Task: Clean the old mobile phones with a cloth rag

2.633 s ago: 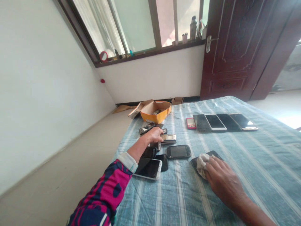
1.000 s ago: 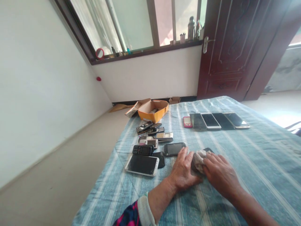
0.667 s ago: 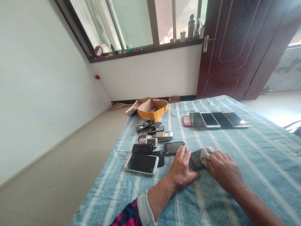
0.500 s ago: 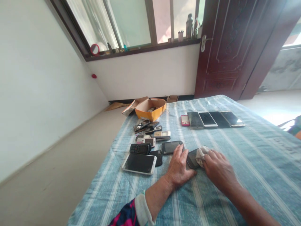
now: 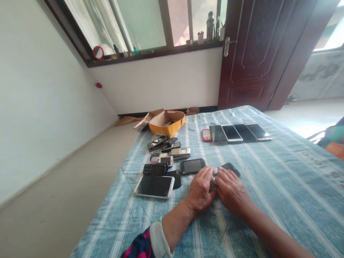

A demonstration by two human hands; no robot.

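Observation:
A dark smartphone (image 5: 233, 169) lies on the striped tablecloth, its left part hidden under my hands. My right hand (image 5: 232, 189) is closed on a crumpled whitish cloth (image 5: 214, 180) and presses it at the phone's left end. Against that same end rests my left hand (image 5: 200, 190), fingers curled and touching the cloth; its grip on the phone is partly covered. Just beyond my left fingers is a black phone with a grey screen (image 5: 192, 166). To the left, a white smartphone (image 5: 155, 186) lies beside a black keypad phone (image 5: 155, 169) and another black phone (image 5: 176, 178).
Several older keypad phones (image 5: 180, 153) lie in a cluster before an open orange box (image 5: 172, 129). A pink-edged phone (image 5: 206, 135) and several smartphones (image 5: 232, 133) form a row at the far right. The table's left edge drops to the floor (image 5: 80, 172).
My right hand has slid the cloth leftward along the phone, up against my left hand, uncovering the phone's right end. The whole view has shifted slightly.

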